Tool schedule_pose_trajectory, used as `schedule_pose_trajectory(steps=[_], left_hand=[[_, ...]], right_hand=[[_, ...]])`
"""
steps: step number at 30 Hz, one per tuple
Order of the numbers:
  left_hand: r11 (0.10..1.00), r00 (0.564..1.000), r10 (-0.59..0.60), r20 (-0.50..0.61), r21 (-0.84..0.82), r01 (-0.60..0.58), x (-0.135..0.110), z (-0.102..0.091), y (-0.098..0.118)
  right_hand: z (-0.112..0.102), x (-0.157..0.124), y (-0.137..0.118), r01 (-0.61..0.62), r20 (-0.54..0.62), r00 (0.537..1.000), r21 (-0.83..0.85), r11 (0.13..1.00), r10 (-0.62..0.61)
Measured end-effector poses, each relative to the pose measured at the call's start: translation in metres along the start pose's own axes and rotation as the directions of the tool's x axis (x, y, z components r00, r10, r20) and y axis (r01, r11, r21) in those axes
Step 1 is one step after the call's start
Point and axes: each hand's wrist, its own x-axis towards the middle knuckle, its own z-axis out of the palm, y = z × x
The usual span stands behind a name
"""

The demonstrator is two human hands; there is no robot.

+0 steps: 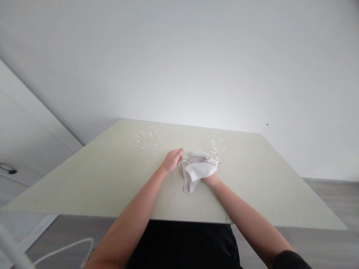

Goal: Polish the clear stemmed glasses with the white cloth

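Note:
My left hand (173, 160) is closed in a pinch at the left edge of a white cloth (200, 168). What looks like the clear stem of a stemmed glass (185, 161) runs from its fingers into the cloth, which hides most of the glass. The cloth drapes over my right hand (212, 180), covering its fingers and hanging down toward the tabletop. From beneath, that hand grips the cloth around the glass. Just beyond the cloth, to the right, clear stemmed glasses (215, 147) are on the table, some partly hidden and hard to tell apart.
Two more clear stemmed glasses (153, 136) stand at the back left of the pale table (98, 175). A white wall (179, 63) rises behind the table. White cabinet doors (25, 138) are at left, and a white cable (64, 245) hangs low at the front left.

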Motion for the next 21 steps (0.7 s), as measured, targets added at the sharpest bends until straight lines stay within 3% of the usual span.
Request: schedule_pose_trajectory(steps=[4, 6, 10, 13, 16, 18, 21], left_hand=[[0.946, 0.949, 0.315, -0.012, 0.084, -0.313, -0.009, -0.003, 0.002], [0.920, 0.925, 0.380, 0.003, 0.101, -0.378, -0.011, -0.002, 0.001], [0.963, 0.963, 0.269, -0.023, 0.003, -0.269, -0.006, 0.001, -0.003], [0.992, 1.000, -0.006, -0.025, -0.123, 0.002, 0.003, 0.003, -0.008], [0.959, 0.976, -0.211, 0.047, -0.184, 0.216, 0.007, 0.003, -0.009], [0.965, 0.989, -0.149, 0.018, -0.216, 0.149, 0.005, 0.002, -0.007], [0.977, 0.991, 0.108, -0.077, -0.174, -0.120, -0.002, -0.001, -0.002]], right_hand=[[0.004, 0.002, 0.021, -0.085, -0.102, 0.990, 0.153, 0.985, 0.101], [0.004, 0.002, 0.029, -0.093, -0.106, 0.987, 0.234, 0.968, 0.120], [-0.001, 0.001, 0.026, -0.047, -0.019, 0.998, 0.190, 0.981, 0.052], [-0.004, -0.002, 0.013, 0.032, 0.062, 0.997, 0.045, 0.998, -0.035], [-0.003, -0.003, 0.006, 0.136, 0.045, 0.990, 0.003, 0.991, -0.136], [-0.002, -0.002, 0.008, 0.144, 0.035, 0.989, 0.007, 0.990, -0.144], [-0.002, 0.001, 0.019, 0.086, 0.028, 0.996, 0.041, 0.995, -0.087]])
